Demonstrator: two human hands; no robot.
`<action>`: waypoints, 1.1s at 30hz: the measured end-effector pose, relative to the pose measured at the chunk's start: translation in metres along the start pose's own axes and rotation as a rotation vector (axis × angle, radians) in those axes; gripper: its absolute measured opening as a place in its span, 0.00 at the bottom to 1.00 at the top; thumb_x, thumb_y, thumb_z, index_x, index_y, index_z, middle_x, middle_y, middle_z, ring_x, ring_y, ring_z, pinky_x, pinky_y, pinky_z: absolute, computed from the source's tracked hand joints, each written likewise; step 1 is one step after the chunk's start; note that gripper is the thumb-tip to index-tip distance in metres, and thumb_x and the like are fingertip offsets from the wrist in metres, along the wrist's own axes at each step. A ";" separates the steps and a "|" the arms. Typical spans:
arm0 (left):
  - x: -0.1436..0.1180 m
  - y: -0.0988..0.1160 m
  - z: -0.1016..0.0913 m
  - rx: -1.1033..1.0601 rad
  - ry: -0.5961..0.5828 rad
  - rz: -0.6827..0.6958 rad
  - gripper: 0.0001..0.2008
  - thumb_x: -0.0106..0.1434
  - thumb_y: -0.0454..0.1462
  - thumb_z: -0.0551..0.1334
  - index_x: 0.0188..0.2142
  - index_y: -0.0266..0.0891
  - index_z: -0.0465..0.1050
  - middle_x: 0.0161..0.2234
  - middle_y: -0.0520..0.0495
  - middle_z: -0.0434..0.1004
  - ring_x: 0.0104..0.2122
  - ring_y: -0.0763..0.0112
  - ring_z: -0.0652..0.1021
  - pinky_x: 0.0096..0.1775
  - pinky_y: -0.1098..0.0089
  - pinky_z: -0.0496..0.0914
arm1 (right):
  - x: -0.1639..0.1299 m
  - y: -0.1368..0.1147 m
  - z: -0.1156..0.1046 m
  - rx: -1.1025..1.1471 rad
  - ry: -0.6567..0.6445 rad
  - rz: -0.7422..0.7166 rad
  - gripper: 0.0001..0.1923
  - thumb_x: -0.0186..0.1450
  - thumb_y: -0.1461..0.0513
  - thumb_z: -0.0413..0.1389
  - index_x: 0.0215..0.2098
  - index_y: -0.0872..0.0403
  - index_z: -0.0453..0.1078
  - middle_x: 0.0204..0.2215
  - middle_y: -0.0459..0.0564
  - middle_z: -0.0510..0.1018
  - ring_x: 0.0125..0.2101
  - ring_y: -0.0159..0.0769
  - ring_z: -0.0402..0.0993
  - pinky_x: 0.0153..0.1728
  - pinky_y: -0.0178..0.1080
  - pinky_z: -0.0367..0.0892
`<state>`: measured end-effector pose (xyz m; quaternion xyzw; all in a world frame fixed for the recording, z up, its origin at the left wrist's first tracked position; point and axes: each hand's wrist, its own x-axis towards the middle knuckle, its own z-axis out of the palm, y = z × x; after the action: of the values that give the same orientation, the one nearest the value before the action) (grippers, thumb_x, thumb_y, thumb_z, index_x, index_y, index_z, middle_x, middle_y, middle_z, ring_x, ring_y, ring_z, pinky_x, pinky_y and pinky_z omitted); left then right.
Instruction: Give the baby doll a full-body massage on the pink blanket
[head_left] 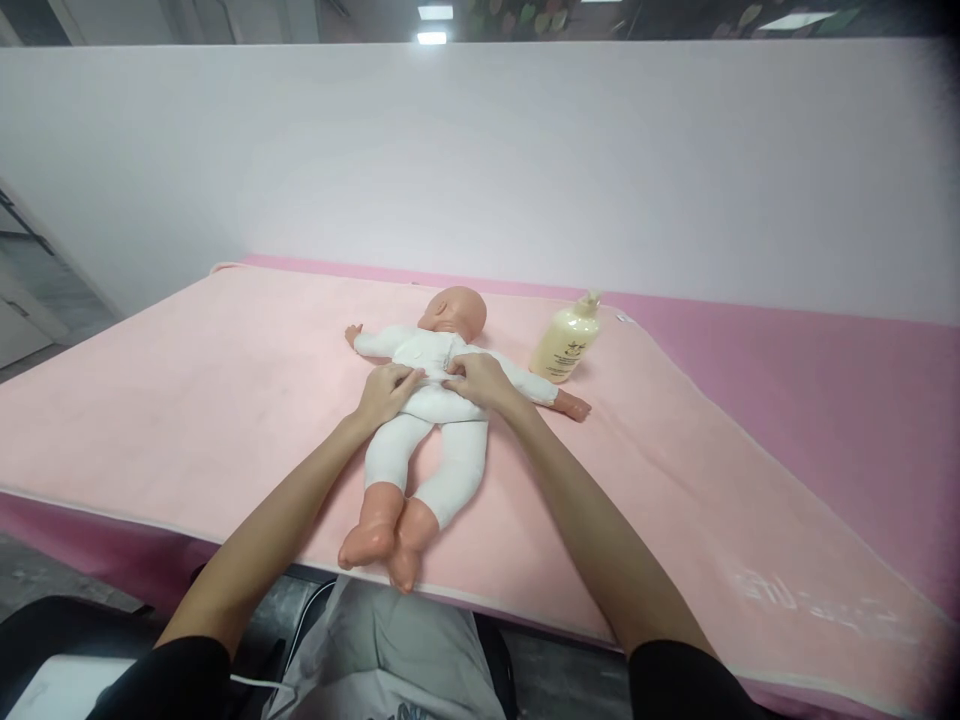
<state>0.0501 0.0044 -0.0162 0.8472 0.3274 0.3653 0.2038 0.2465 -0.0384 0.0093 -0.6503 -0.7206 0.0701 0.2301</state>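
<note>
A baby doll with a white cloth body lies on its back on a pink mat, its feet towards me and its head turned to the left. My left hand rests on the left side of the doll's waist, fingers curved onto its belly. From the other side, my right hand bends its fingers over the belly, thumb and fingertips against the white cloth. A small gap separates the two hands. Some fingertips are hidden against the body. Beside the doll's outstretched arm stands a pale yellow pump bottle.
The mat covers a table with a darker pink cover showing at the back and right. Behind it rises a white partition. Grey fabric lies below the front edge, near a white object with a cable at lower left.
</note>
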 end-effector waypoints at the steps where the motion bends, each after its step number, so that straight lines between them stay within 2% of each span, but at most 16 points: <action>1: 0.000 0.000 0.002 0.002 0.039 -0.001 0.21 0.69 0.44 0.50 0.36 0.37 0.79 0.31 0.47 0.80 0.32 0.66 0.76 0.38 0.66 0.68 | 0.002 0.001 0.001 0.008 0.010 0.013 0.04 0.56 0.62 0.61 0.30 0.55 0.75 0.33 0.49 0.79 0.34 0.36 0.72 0.36 0.36 0.62; 5: 0.016 0.002 0.004 0.087 0.121 0.115 0.14 0.66 0.37 0.53 0.42 0.38 0.77 0.43 0.45 0.79 0.45 0.62 0.75 0.51 0.62 0.66 | 0.005 0.006 0.005 0.013 0.024 0.029 0.03 0.56 0.63 0.62 0.29 0.55 0.75 0.31 0.47 0.78 0.33 0.33 0.70 0.34 0.34 0.59; 7: 0.031 0.003 0.003 0.116 0.050 0.107 0.16 0.61 0.32 0.55 0.46 0.38 0.76 0.46 0.46 0.78 0.48 0.62 0.74 0.53 0.63 0.65 | 0.006 0.007 0.003 0.007 0.014 0.023 0.04 0.56 0.63 0.63 0.30 0.55 0.76 0.30 0.47 0.78 0.33 0.33 0.70 0.34 0.34 0.58; 9: 0.045 0.003 0.003 0.142 -0.088 0.053 0.21 0.55 0.30 0.58 0.49 0.37 0.75 0.47 0.46 0.78 0.47 0.61 0.76 0.52 0.64 0.67 | 0.005 0.005 -0.001 0.014 -0.013 0.015 0.05 0.57 0.62 0.62 0.32 0.54 0.76 0.32 0.47 0.79 0.33 0.33 0.70 0.33 0.33 0.58; 11: 0.055 0.003 0.005 0.198 -0.181 -0.002 0.21 0.53 0.31 0.60 0.47 0.36 0.76 0.45 0.45 0.79 0.44 0.60 0.77 0.49 0.65 0.68 | 0.002 0.000 -0.008 -0.003 -0.069 -0.017 0.06 0.60 0.61 0.59 0.32 0.54 0.76 0.32 0.47 0.79 0.32 0.33 0.70 0.32 0.33 0.57; 15: 0.059 0.003 0.012 0.296 -0.091 -0.081 0.15 0.54 0.31 0.58 0.39 0.36 0.79 0.38 0.44 0.81 0.39 0.61 0.78 0.43 0.66 0.70 | -0.003 -0.009 -0.024 -0.057 -0.175 -0.105 0.11 0.64 0.60 0.51 0.34 0.55 0.75 0.31 0.48 0.78 0.30 0.33 0.69 0.31 0.34 0.57; 18: 0.057 0.004 0.014 0.325 -0.069 -0.086 0.14 0.55 0.31 0.57 0.38 0.36 0.79 0.36 0.44 0.81 0.38 0.61 0.78 0.41 0.66 0.70 | 0.000 -0.007 -0.025 -0.023 -0.061 -0.057 0.15 0.66 0.63 0.46 0.43 0.56 0.74 0.40 0.51 0.78 0.37 0.35 0.71 0.38 0.34 0.60; 21: 0.056 0.007 0.013 0.386 -0.097 -0.094 0.14 0.55 0.31 0.57 0.37 0.38 0.79 0.36 0.43 0.81 0.38 0.59 0.78 0.41 0.65 0.69 | 0.006 0.003 -0.012 -0.112 0.044 0.040 0.15 0.64 0.63 0.51 0.48 0.59 0.72 0.45 0.56 0.76 0.44 0.40 0.71 0.43 0.35 0.61; 23: 0.057 0.013 0.013 0.450 -0.131 -0.088 0.14 0.55 0.31 0.57 0.37 0.38 0.79 0.36 0.42 0.81 0.38 0.58 0.78 0.40 0.65 0.69 | 0.010 0.010 0.000 -0.179 0.052 0.073 0.14 0.63 0.64 0.53 0.46 0.59 0.72 0.44 0.57 0.76 0.45 0.41 0.71 0.43 0.36 0.61; 25: 0.061 0.023 0.012 0.539 -0.171 -0.070 0.13 0.56 0.31 0.56 0.37 0.37 0.79 0.36 0.40 0.80 0.39 0.57 0.78 0.39 0.64 0.68 | 0.012 0.014 0.010 -0.215 0.078 0.102 0.12 0.64 0.65 0.51 0.43 0.58 0.72 0.43 0.56 0.77 0.44 0.41 0.72 0.41 0.36 0.61; 29: 0.077 0.047 0.004 0.667 -0.259 -0.092 0.12 0.58 0.32 0.56 0.37 0.34 0.78 0.35 0.36 0.79 0.38 0.54 0.78 0.40 0.61 0.67 | 0.013 0.015 0.017 -0.274 0.109 0.139 0.13 0.64 0.67 0.48 0.41 0.56 0.73 0.40 0.54 0.78 0.42 0.42 0.73 0.38 0.37 0.62; 31: 0.085 0.054 0.000 0.664 -0.219 -0.111 0.12 0.59 0.32 0.56 0.39 0.35 0.77 0.35 0.37 0.79 0.37 0.55 0.78 0.41 0.61 0.67 | 0.013 0.014 0.016 -0.283 0.115 0.138 0.13 0.64 0.67 0.48 0.41 0.55 0.73 0.39 0.54 0.78 0.42 0.42 0.73 0.38 0.37 0.62; 33: 0.088 0.050 -0.001 0.645 -0.160 -0.091 0.12 0.59 0.32 0.56 0.39 0.36 0.77 0.35 0.38 0.79 0.37 0.56 0.78 0.42 0.62 0.67 | 0.013 0.014 0.016 -0.281 0.121 0.130 0.14 0.64 0.67 0.48 0.41 0.55 0.74 0.39 0.54 0.78 0.41 0.42 0.73 0.38 0.37 0.62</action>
<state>0.1161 0.0312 0.0566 0.8786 0.4466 0.1658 -0.0336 0.2517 -0.0211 -0.0069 -0.7245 -0.6643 -0.0559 0.1751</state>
